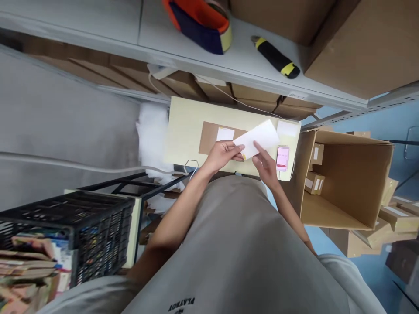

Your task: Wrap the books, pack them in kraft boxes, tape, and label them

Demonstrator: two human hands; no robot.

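Left hand [220, 156] pinching white slip [264, 134] just right of frame centre, fingers nearly closed. Right hand [267, 169] half-open, fingertip touching slip. Risk: slip bending or twisting, pinch gripping only one end.

- Pale yellow counter [185, 117], its top smooth.
- Flat brown piece [207, 136] near the counter's middle, partly covered.
- Small white label [225, 134] on the brown piece.
- Phone [282, 158], screen lit pink, near the right edge.
- White paper [288, 128] at the far right corner.
- Gray shelf [98, 22] above, bearing an orange-and-navy loop [201, 27], a black-and-yellow cutter [276, 57] and, right, a cardboard box [366, 48].
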